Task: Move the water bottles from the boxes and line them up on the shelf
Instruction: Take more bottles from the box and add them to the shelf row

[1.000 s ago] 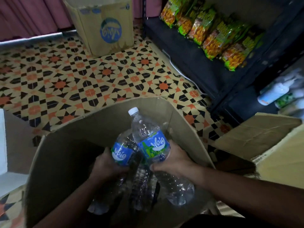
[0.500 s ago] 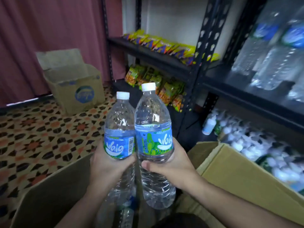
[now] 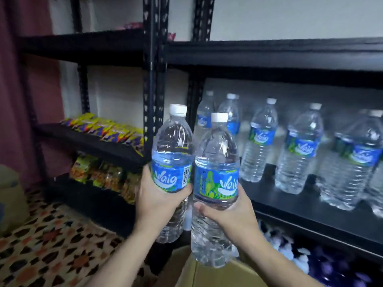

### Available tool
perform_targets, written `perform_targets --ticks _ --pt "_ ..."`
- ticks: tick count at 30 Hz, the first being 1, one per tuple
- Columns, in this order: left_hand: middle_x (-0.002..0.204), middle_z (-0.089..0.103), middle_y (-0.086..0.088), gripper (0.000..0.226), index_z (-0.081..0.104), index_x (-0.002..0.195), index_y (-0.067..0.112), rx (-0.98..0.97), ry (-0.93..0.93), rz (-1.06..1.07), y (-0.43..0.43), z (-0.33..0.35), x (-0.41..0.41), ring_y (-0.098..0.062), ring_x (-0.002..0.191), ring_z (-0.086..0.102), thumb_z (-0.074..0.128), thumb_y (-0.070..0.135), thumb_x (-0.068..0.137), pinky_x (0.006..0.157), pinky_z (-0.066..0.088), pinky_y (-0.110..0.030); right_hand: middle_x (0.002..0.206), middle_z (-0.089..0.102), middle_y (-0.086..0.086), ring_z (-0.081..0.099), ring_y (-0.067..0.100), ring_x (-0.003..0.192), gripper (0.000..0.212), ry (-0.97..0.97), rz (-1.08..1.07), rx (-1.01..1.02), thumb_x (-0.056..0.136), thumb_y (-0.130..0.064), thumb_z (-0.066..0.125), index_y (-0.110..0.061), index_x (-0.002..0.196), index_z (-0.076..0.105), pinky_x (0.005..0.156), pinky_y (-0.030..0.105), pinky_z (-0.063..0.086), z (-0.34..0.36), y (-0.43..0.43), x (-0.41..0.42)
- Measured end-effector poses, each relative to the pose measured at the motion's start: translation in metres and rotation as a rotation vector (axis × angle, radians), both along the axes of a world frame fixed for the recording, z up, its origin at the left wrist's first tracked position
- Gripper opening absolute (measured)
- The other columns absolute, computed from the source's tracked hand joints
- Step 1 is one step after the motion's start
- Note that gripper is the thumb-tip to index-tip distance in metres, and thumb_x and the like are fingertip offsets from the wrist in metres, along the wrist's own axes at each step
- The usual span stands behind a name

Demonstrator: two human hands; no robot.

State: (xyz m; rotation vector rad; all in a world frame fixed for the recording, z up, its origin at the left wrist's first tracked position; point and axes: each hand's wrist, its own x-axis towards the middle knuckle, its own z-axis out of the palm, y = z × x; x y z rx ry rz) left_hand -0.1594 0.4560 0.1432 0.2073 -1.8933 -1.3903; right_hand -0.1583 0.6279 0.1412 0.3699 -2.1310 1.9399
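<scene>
My left hand (image 3: 154,200) grips one clear water bottle (image 3: 172,154) with a blue label and white cap, upright. My right hand (image 3: 228,212) grips a second water bottle (image 3: 216,162) of the same kind, upright and touching the first. Both are held in the air in front of the black shelf (image 3: 306,210). Several bottles stand in a row on that shelf (image 3: 260,139), to the right of the ones I hold. A cardboard box edge (image 3: 209,274) shows below my right hand.
Black shelf uprights (image 3: 154,75) stand just behind the left bottle. Snack packets (image 3: 107,129) lie on the left shelves, more bags (image 3: 99,172) below. White and purple items (image 3: 300,255) fill the lower right shelf. Patterned floor (image 3: 45,245) lies at left.
Both hands lifted the two bottles out of the box and raised them toward the shelf. The view swung up and right, so the shelf's bottle row now faces me.
</scene>
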Motion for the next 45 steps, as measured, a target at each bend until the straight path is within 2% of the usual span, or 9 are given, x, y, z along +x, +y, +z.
perform_targets --ticks 3,6,13,16,20,27,32,37,45 --pt "0.088 0.059 0.019 0.07 0.052 0.099 0.027 -0.013 0.021 -0.038 0.02 0.026 -0.036 -0.011 0.086 0.059 0.095 0.039 0.044 0.064 0.04 -0.02 0.097 0.078 0.002 0.075 0.017 0.091 0.071 0.013 -0.045 -0.017 0.054 -0.009 0.097 -0.006 0.115 0.06 0.081 0.029 0.06 0.021 0.022 -0.022" --pt "0.096 0.065 0.008 0.073 0.053 0.102 0.023 -0.008 0.055 -0.046 0.027 0.047 -0.075 -0.017 0.092 0.061 0.094 0.042 0.044 0.073 0.043 -0.026 0.091 0.079 -0.001 0.075 0.009 0.081 0.06 0.035 -0.073 -0.039 0.06 0.001 0.091 -0.007 0.112 0.062 0.069 0.015 0.056 0.039 0.035 -0.041" --pt "0.097 0.059 0.008 0.073 0.05 0.11 0.02 0.029 0.116 -0.068 0.031 0.08 -0.161 -0.011 0.089 0.056 0.094 0.034 0.053 0.065 0.038 -0.022 0.097 0.078 -0.001 0.075 0.02 0.092 0.067 0.006 -0.086 -0.041 0.055 -0.021 0.097 -0.017 0.114 0.064 0.092 0.046 0.057 0.056 0.049 -0.101" --pt "0.101 0.06 0.004 0.077 0.048 0.114 0.02 0.062 0.108 -0.042 0.032 0.077 -0.197 -0.018 0.096 0.058 0.093 0.036 0.053 0.074 0.04 -0.026 0.095 0.078 0.0 0.075 0.018 0.089 0.059 0.012 -0.086 -0.041 0.058 -0.014 0.094 -0.016 0.11 0.065 0.088 0.038 0.058 0.058 0.054 -0.116" --pt "0.101 0.057 0.001 0.076 0.047 0.112 0.018 0.081 0.069 -0.027 0.029 0.071 -0.237 -0.022 0.101 0.056 0.093 0.036 0.053 0.073 0.04 -0.028 0.092 0.079 -0.003 0.075 0.016 0.088 0.06 0.012 -0.07 -0.023 0.057 -0.012 0.094 -0.016 0.11 0.064 0.081 0.03 0.057 0.061 0.06 -0.13" --pt "0.106 0.06 -0.004 0.08 0.048 0.113 0.014 0.037 0.061 0.012 0.023 0.07 -0.296 -0.024 0.098 0.059 0.094 0.037 0.052 0.077 0.047 -0.032 0.094 0.078 -0.005 0.075 0.013 0.089 0.063 0.025 -0.038 0.018 0.059 -0.011 0.093 -0.017 0.113 0.062 0.085 0.028 0.056 0.059 0.073 -0.143" --pt "0.107 0.063 -0.005 0.081 0.049 0.112 0.014 0.055 0.078 0.032 0.028 0.066 -0.328 -0.024 0.099 0.06 0.093 0.041 0.05 0.082 0.05 -0.034 0.088 0.079 -0.006 0.075 0.007 0.083 0.052 0.045 -0.018 0.019 0.061 -0.009 0.09 -0.015 0.106 0.065 0.07 0.011 0.055 0.063 0.077 -0.15" --pt "0.104 0.063 -0.005 0.077 0.047 0.107 0.016 0.031 0.053 0.031 0.032 0.054 -0.341 -0.025 0.096 0.061 0.093 0.042 0.05 0.079 0.051 -0.035 0.095 0.078 -0.005 0.075 0.011 0.091 0.065 0.055 -0.011 0.013 0.052 -0.023 0.091 -0.015 0.112 0.066 0.088 0.029 0.054 0.06 0.079 -0.157" --pt "0.104 0.063 -0.004 0.075 0.046 0.105 0.019 0.0 0.037 -0.038 0.037 0.038 -0.354 -0.023 0.094 0.061 0.092 0.042 0.05 0.08 0.054 -0.038 0.1 0.078 -0.002 0.074 0.015 0.096 0.065 0.115 -0.01 0.028 0.054 -0.023 0.091 -0.015 0.114 0.067 0.092 0.035 0.053 0.058 0.088 -0.162"
